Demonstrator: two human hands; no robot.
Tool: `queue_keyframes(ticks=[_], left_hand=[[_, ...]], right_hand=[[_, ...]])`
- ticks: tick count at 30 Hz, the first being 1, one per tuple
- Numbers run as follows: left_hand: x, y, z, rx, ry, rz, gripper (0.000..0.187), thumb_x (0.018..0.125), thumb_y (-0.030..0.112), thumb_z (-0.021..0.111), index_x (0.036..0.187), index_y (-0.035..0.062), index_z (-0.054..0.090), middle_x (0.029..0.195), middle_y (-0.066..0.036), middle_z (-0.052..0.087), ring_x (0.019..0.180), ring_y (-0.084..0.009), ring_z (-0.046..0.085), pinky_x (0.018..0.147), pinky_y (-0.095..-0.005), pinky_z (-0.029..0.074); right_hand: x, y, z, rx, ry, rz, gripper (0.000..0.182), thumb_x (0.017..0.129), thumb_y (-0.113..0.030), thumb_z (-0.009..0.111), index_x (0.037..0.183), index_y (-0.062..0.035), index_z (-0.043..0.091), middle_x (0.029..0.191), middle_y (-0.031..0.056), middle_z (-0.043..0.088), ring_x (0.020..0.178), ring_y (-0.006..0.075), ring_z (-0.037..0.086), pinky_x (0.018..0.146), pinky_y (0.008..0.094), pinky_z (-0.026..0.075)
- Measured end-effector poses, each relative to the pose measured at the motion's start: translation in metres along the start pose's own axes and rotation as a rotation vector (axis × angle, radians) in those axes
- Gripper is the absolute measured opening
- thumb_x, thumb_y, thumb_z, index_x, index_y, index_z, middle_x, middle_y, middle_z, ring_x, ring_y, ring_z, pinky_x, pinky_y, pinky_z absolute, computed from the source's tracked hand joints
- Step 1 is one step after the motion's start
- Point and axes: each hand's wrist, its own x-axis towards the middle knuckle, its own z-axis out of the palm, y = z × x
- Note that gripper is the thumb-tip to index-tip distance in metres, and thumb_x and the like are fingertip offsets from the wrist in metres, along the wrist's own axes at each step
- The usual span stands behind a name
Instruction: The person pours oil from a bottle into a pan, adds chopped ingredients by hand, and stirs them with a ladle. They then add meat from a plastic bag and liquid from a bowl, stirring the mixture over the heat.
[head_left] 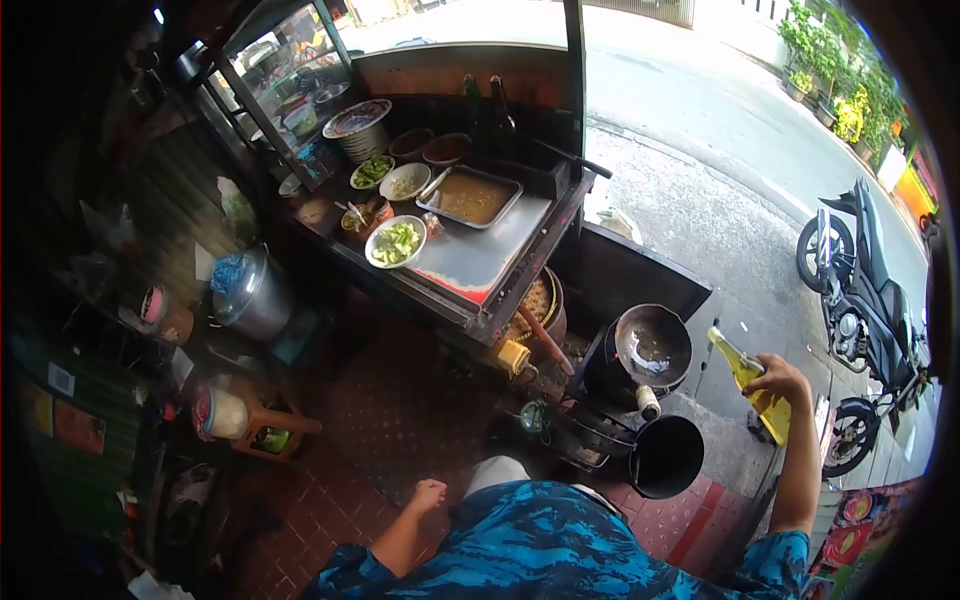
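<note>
My right hand [783,381] is wrapped round a glass bottle of yellow oil [742,366], held tilted with its neck up and to the left. A wok [682,352] sits on a stove to the left of the bottle, with some liquid and a whitish patch inside. The wok's pale handle [648,403] points toward me. Near my waist my left hand [430,494] is curled closed, with nothing visible in it. A black bucket [668,457] stands below the wok.
On the cart counter [470,268] are a tray of brown sauce [467,196], a bowl of chopped greens [396,242], stacked plates [362,140] and bottles [502,105]. A large pot [250,290] stands left, a stool [275,425] below it. Right is a parked motorcycle [868,290].
</note>
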Motion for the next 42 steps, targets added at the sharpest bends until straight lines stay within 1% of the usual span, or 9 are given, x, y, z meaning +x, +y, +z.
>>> queue_keyframes(ticks=[3,4,6,11,15,19,30,36,42], left_hand=[[0.012,-0.009,-0.005,-0.102,-0.036,0.068,0.012,0.082,0.013,0.059,0.079,0.0049,0.067,0.067,-0.007,0.063,0.056,-0.015,0.059,0.047,-0.0314,0.048],[0.04,-0.036,-0.015,0.262,-0.124,0.366,0.013,0.081,0.014,0.059,0.075,0.0051,0.066,0.065,-0.007,0.061,0.053,-0.0145,0.057,0.045,-0.0324,0.047],[-0.001,-0.001,-0.009,-0.069,-0.072,0.061,0.011,0.086,0.012,0.058,0.088,0.0048,0.066,0.071,-0.005,0.062,0.057,-0.0128,0.058,0.045,-0.0288,0.046],[-0.016,0.007,-0.017,0.041,-0.058,-0.008,0.019,0.089,0.015,0.056,0.1,0.0034,0.066,0.084,-0.005,0.064,0.069,-0.0119,0.061,0.056,-0.0249,0.05],[-0.003,0.009,-0.019,0.081,-0.076,-0.017,0.017,0.089,0.014,0.056,0.1,0.0032,0.065,0.081,-0.005,0.064,0.067,-0.0116,0.06,0.053,-0.0251,0.049],[0.037,-0.001,-0.021,0.025,-0.145,-0.039,0.013,0.09,0.014,0.059,0.095,0.0047,0.065,0.075,-0.003,0.063,0.062,-0.0111,0.058,0.052,-0.0261,0.049],[0.124,0.057,-0.08,-0.13,-0.121,0.003,0.015,0.087,0.015,0.06,0.096,0.0051,0.067,0.083,-0.006,0.067,0.07,-0.0139,0.063,0.055,-0.0269,0.049],[0.184,0.021,-0.12,0.0,-0.063,0.128,0.025,0.084,0.018,0.061,0.1,-0.0002,0.069,0.09,-0.011,0.068,0.08,-0.0212,0.063,0.068,-0.0322,0.049],[0.192,0.039,-0.129,-0.143,-0.071,-0.1,0.027,0.084,0.019,0.062,0.103,0.0002,0.067,0.096,-0.013,0.066,0.082,-0.0221,0.063,0.07,-0.0336,0.051]], right_hand=[[0.005,0.029,0.035,0.65,-0.057,-0.169,0.057,0.066,-0.015,0.076,0.117,0.0005,0.055,0.088,0.0136,0.064,0.074,0.0209,0.064,0.06,0.0349,0.055],[-0.013,0.018,0.042,0.821,-0.1,-0.196,0.051,0.073,-0.014,0.07,0.119,0.0007,0.054,0.09,0.0112,0.064,0.074,0.0208,0.063,0.062,0.0342,0.055],[-0.009,0.029,0.063,0.931,-0.059,-0.246,0.051,0.079,-0.016,0.063,0.126,-0.0014,0.05,0.099,0.0126,0.064,0.078,0.0195,0.064,0.067,0.0349,0.055],[-0.023,-0.014,0.081,1.212,-0.02,-0.311,0.06,0.076,-0.025,0.065,0.127,0.0012,0.047,0.104,0.016,0.062,0.086,0.0267,0.067,0.078,0.0381,0.056],[-0.014,-0.051,0.077,1.228,-0.047,-0.573,0.071,0.076,-0.025,0.066,0.135,0.0018,0.037,0.114,0.0174,0.058,0.093,0.0307,0.065,0.083,0.042,0.054],[-0.014,-0.125,0.073,1.25,0.164,-0.682,0.076,0.067,-0.02,0.069,0.132,0.0035,0.037,0.113,0.0194,0.055,0.098,0.0327,0.063,0.09,0.0444,0.052],[0.095,-0.369,0.049,1.173,0.349,-0.87,0.059,0.067,0.007,0.069,0.121,-0.0002,0.044,0.101,0.0136,0.061,0.096,0.0242,0.062,0.089,0.0357,0.049],[0.221,-0.464,0.031,1.074,0.5,-1.009,0.067,0.063,0.001,0.079,0.119,-0.0036,0.042,0.103,0.0091,0.058,0.091,0.0201,0.061,0.086,0.0338,0.05],[0.3,-0.508,0.036,1.054,0.686,-0.986,0.067,0.063,-0.003,0.083,0.118,-0.0034,0.043,0.1,0.0091,0.061,0.09,0.0193,0.062,0.082,0.0335,0.052]])
